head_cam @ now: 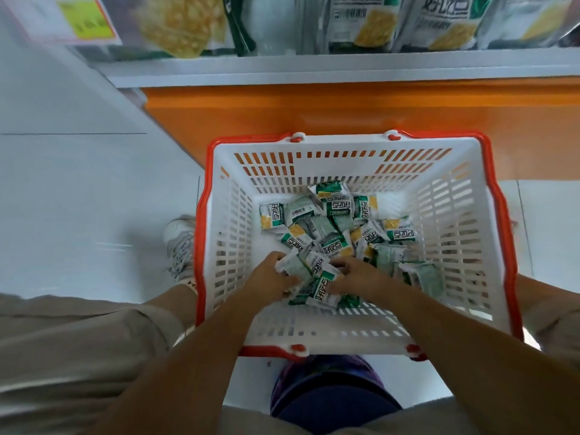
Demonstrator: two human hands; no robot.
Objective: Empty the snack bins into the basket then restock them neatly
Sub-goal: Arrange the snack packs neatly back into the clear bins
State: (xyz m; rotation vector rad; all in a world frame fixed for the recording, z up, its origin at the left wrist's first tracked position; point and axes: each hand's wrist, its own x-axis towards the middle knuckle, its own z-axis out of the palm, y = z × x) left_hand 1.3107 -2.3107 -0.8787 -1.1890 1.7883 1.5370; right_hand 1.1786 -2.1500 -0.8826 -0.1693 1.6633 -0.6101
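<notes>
A white slotted basket [464,246] with an orange rim stands on the floor in front of me. Several small green, white and yellow snack packets [335,224] lie heaped on its bottom. Both my hands reach down into it. My left hand [270,276] and my right hand [357,277] close from either side around a bunch of snack packets [317,274] at the near edge of the heap.
An orange shelf base [345,120] rises just behind the basket, with a grey shelf edge [314,70] above it carrying larger snack bags [354,23]. My knees flank the basket, a white shoe [180,243] at its left. Pale floor tiles [78,199] spread leftward.
</notes>
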